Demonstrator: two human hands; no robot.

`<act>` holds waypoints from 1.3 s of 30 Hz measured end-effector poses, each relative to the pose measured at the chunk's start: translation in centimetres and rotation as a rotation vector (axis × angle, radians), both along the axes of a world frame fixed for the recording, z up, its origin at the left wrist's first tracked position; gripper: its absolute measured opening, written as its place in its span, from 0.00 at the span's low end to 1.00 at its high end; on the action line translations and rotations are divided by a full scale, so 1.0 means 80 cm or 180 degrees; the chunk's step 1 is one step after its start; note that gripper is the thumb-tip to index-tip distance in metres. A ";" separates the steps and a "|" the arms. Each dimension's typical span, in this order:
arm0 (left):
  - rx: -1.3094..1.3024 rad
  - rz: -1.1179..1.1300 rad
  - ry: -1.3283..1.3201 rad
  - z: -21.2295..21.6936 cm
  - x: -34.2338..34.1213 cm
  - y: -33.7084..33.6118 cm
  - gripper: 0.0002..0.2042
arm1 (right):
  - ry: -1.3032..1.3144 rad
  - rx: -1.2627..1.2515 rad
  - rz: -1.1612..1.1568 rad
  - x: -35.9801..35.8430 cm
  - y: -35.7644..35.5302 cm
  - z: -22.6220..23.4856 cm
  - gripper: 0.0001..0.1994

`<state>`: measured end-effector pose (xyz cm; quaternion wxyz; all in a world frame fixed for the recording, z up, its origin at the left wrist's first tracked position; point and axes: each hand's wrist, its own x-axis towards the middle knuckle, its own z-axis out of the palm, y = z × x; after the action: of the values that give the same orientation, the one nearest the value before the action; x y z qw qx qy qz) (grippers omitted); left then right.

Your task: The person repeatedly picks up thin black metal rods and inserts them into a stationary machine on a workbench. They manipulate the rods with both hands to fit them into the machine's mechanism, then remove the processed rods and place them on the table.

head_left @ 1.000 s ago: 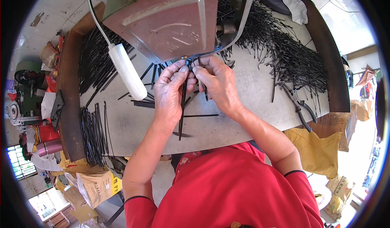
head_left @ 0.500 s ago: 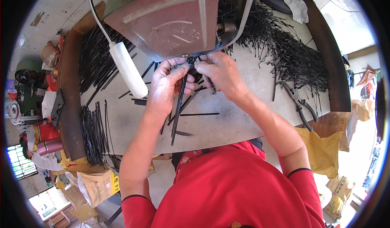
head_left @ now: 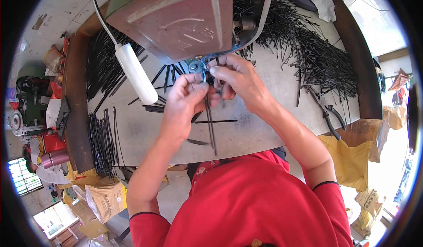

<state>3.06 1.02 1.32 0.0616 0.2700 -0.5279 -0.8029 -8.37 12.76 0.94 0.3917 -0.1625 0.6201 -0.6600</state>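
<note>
Left hand: fingers curled, pinching the upper part of a thin black strip that hangs down over the bench toward my chest. Right hand: also pinched shut, thumb and forefinger on the strip's top end, right at the small metal fitting under the machine's reddish-brown cover. The two hands touch each other there.

Risk, as I judge it: fingertips sit very close to the fitting, so a slip could nip a finger against the metal. The strip is slim and only pinched; it could twist out of line or drop onto the loose strips on the table.

Pose: both forearms rise from the lower edge and converge at the fitting; left wrist fairly straight, right wrist bent inward, palm down.

Around: white cylindrical handle on a cable just left of the hands; bundled black strips at the left edge of the worktable; a big tangled heap of strips on the right; pliers near the right edge.
</note>
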 end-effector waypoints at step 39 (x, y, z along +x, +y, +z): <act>0.0599 -0.0410 -0.0207 -0.011 0.035 0.020 0.19 | -0.0499 -0.0264 -0.0419 0.013 0.041 -0.013 0.17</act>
<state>5.86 2.58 0.41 -0.0328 0.2660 -0.4682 -0.8420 -7.34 16.07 -0.11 0.3878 -0.0854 0.5690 -0.7201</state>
